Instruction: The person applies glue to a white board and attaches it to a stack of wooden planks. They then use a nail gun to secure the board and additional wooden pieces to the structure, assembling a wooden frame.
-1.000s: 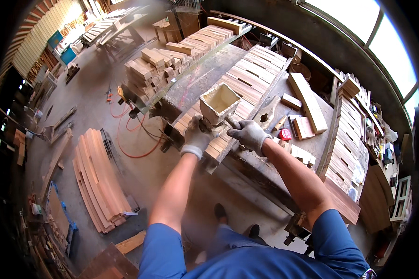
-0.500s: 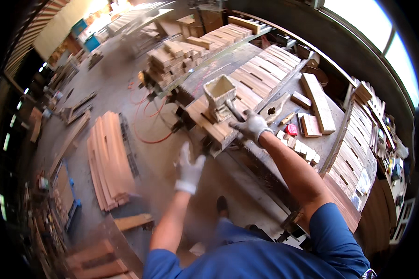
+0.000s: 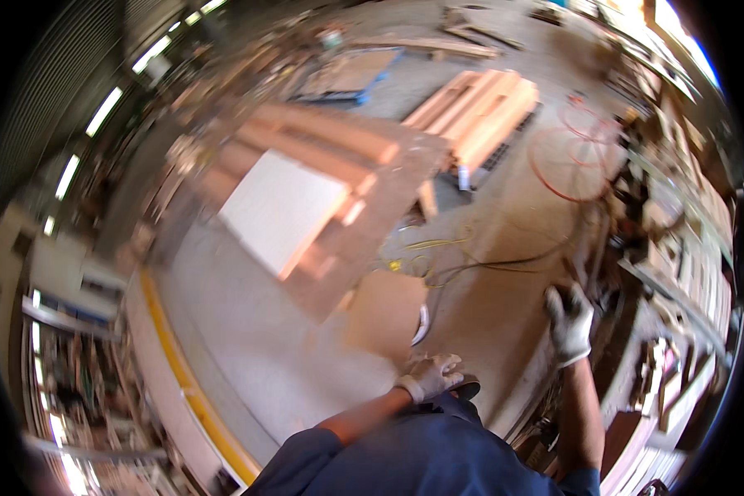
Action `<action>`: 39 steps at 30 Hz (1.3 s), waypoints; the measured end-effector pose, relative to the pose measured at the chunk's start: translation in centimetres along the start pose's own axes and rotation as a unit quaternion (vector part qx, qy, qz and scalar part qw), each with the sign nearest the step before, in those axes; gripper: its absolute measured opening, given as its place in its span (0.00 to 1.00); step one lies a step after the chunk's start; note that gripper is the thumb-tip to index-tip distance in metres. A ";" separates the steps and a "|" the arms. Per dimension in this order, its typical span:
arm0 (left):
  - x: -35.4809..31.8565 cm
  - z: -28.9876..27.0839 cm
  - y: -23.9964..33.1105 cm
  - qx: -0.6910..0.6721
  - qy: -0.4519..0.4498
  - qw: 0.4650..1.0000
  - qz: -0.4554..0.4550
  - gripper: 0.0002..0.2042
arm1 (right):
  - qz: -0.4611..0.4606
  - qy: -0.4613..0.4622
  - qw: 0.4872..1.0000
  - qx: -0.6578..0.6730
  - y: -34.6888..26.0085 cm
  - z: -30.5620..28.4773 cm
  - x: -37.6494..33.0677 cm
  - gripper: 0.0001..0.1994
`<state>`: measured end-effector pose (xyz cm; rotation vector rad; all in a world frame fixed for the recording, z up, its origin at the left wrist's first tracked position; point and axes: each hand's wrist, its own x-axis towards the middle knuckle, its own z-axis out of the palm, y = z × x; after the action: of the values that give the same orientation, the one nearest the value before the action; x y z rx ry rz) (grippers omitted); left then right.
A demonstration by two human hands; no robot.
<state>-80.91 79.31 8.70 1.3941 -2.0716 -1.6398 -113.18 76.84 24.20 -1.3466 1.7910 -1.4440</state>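
Note:
Both my hands wear pale work gloves. My left hand [image 3: 430, 378] is low in front of my body, fingers loosely bent and apart, with nothing visible in it. Just beyond it is a brown, flat-topped box or board [image 3: 386, 314], blurred. Raised at the right, my right hand [image 3: 570, 324] has its fingers pointing away from me and somewhat apart; no held thing shows. It is nearest the dark frame of the workbench [image 3: 678, 219]. Reddish wood planks [image 3: 318, 132] lie on a brown board at centre left, with a white panel [image 3: 285, 207] on top.
Another stack of wood boards [image 3: 479, 112] stands on the floor farther off. A red hose [image 3: 546, 169] and dark and yellow cables [image 3: 504, 263] cross the concrete. A yellow edge strip [image 3: 182, 376] runs along the left. Pale wood pieces [image 3: 711, 302] line the right side.
My view has swung left, so the bench is now at the right rim. My right hand has left the brush handle in the square pot. My left hand has drawn close to my body.

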 end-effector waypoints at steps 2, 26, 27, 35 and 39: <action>-4.4 -1.6 -2.6 0.009 0.016 0.999 -0.033 0.27 | 0.061 -0.091 0.993 0.045 1.0 6.1 -5.1 0.08; -54.8 -13.5 -52.3 -0.151 0.461 0.765 -0.423 0.30 | -0.041 -0.717 0.678 -0.156 -23.4 69.4 -32.9 0.20; -55.8 -8.0 -57.2 -0.205 0.401 0.765 -0.459 0.24 | -0.042 -0.737 0.658 -0.149 -24.0 71.5 -33.1 0.19; -55.3 -11.3 -58.6 -0.267 0.290 0.757 -0.521 0.24 | 0.021 -0.728 0.671 -0.142 -22.7 91.2 -26.3 0.21; -53.2 -21.3 -61.3 -0.292 0.369 0.716 -0.515 0.22 | -0.116 -0.707 0.685 -0.128 -30.0 104.6 -22.9 0.19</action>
<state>-3.98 105.40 -12.35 2.4770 -0.1909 -1.3166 -5.79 50.63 12.00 -1.9707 0.7042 0.1033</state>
